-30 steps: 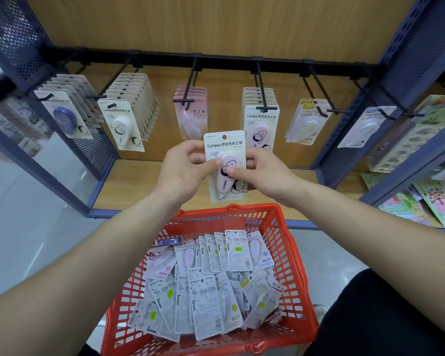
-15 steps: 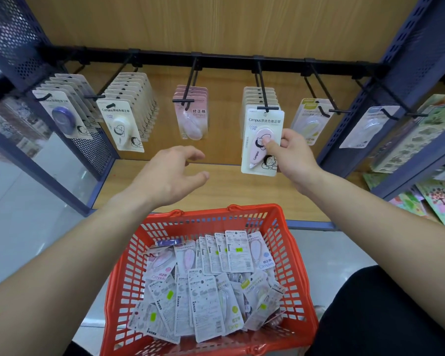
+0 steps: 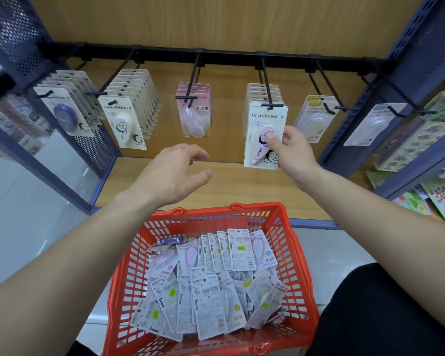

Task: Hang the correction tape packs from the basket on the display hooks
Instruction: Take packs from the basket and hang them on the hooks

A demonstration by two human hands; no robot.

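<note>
Pink-and-white card: one correction tape pack (image 3: pixel 258 120) was pinched at its right edge by the right hand (image 3: pixel 297 156), with its hole at the tip of the fourth hook (image 3: pixel 265 83). The left hand (image 3: pixel 172 176) was seen loosely open and empty. If released before being fully threaded, the pack could drop. Counted: six hooks loaded and one red basket (image 3: pixel 129 278); the packs inside were too overlapped to be counted.

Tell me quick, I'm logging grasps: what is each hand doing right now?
Left hand: open, fingers relaxed, holding nothing.
Right hand: pinching the pink correction tape pack by its side, up at a display hook.
</note>
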